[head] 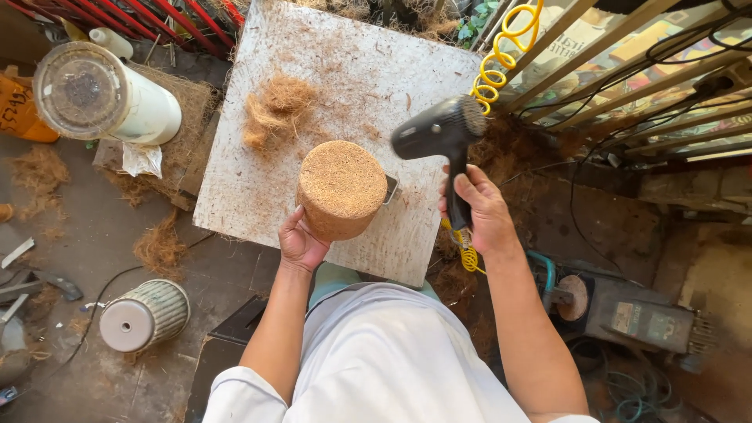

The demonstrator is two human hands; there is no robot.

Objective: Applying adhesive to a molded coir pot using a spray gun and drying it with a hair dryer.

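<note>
My left hand (301,241) grips the near side of a round brown fibre pot (341,188) standing on a white board (368,78). A black pistol-shaped air tool (440,133) is held by its handle in my right hand (484,213), its nozzle pointing left just above and right of the pot. A yellow coiled hose (501,47) runs from the tool toward the back and also shows below my right hand. A loose tuft of brown fibre (274,110) lies on the board behind the pot.
A white cylinder with a clear lid (102,98) lies at the left. A ribbed metal can (145,315) rests on the floor at lower left among fibre clumps. Wooden slats and cables fill the upper right; a machine (627,313) sits at lower right.
</note>
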